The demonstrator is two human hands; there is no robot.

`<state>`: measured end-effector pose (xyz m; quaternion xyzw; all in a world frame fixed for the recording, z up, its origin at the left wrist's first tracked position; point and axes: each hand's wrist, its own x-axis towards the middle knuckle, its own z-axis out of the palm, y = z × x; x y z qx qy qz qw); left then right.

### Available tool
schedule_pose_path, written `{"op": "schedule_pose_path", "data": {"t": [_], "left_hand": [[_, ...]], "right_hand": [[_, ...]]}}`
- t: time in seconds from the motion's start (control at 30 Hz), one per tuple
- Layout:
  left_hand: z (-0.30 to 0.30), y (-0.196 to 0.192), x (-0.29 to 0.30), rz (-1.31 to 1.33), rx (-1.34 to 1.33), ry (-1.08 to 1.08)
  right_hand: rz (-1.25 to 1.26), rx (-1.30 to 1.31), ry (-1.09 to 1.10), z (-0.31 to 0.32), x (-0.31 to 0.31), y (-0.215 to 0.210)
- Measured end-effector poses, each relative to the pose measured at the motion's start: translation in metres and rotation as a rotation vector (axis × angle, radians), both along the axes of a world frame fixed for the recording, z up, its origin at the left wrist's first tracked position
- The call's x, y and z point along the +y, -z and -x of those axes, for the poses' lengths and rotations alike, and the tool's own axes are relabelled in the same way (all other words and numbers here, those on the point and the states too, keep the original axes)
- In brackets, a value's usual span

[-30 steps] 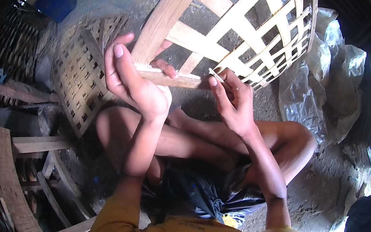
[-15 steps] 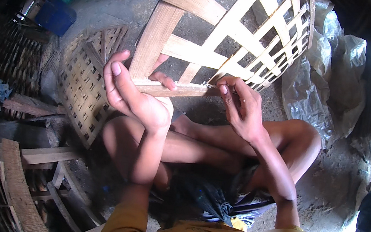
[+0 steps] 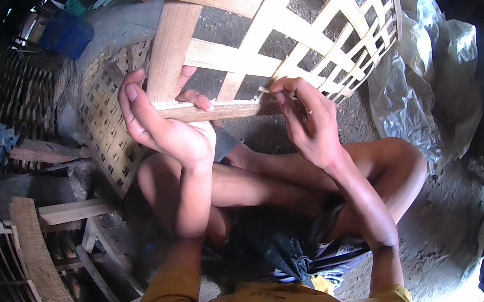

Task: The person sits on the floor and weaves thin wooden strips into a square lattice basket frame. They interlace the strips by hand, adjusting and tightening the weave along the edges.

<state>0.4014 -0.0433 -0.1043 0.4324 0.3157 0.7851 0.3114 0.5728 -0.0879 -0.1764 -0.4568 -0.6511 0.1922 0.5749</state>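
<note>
A woven lattice panel of wide pale bamboo strips (image 3: pixel 253 62) stands in front of my crossed legs. My left hand (image 3: pixel 161 123) grips its lower edge strip (image 3: pixel 223 109) near the left corner, thumb up beside the upright strip. My right hand (image 3: pixel 309 120) pinches a thin pale sliver (image 3: pixel 264 90) against the same lower edge, further right. Both forearms come up from the bottom of the view.
A second, finer woven bamboo panel (image 3: pixel 101 115) leans at the left. Crumpled clear plastic sheeting (image 3: pixel 443 85) lies at the right on the dirt ground. Wooden frames (image 3: pixel 43 241) sit at lower left, a blue container (image 3: pixel 66 33) at upper left.
The lattice panel has come closer and larger in view. My left hand has stayed clamped on the lower edge strip; my right hand has shifted slightly along the edge with the thin sliver.
</note>
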Motion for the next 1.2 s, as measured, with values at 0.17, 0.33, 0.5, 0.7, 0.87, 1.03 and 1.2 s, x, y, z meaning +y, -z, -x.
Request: {"op": "schedule_pose_path", "data": {"t": [0.17, 0.33, 0.5, 0.7, 0.87, 1.03, 1.2], "left_hand": [[0.005, 0.002, 0.004, -0.001, 0.016, -0.019], [0.003, -0.001, 0.002, 0.026, 0.005, -0.033], [-0.003, -0.003, -0.001, 0.004, -0.003, -0.003], [-0.002, 0.001, -0.002, -0.023, -0.052, 0.021], [0.0, -0.001, 0.0, -0.025, -0.059, 0.017], [-0.003, 0.001, -0.002, -0.042, -0.023, 0.031], [0.002, 0.0, 0.003, -0.021, -0.07, 0.009]], "right_hand": [[0.182, 0.039, 0.026, -0.001, -0.003, -0.002], [0.259, 0.058, 0.099, -0.013, -0.005, 0.0], [0.152, 0.092, 0.039, 0.0, -0.011, -0.007], [0.046, -0.047, 0.053, 0.014, -0.004, -0.005], [0.135, 0.005, 0.216, -0.006, -0.006, 0.003], [0.002, 0.004, 0.042, 0.012, -0.007, -0.003], [0.13, -0.239, 0.208, -0.003, -0.001, 0.007]]}}
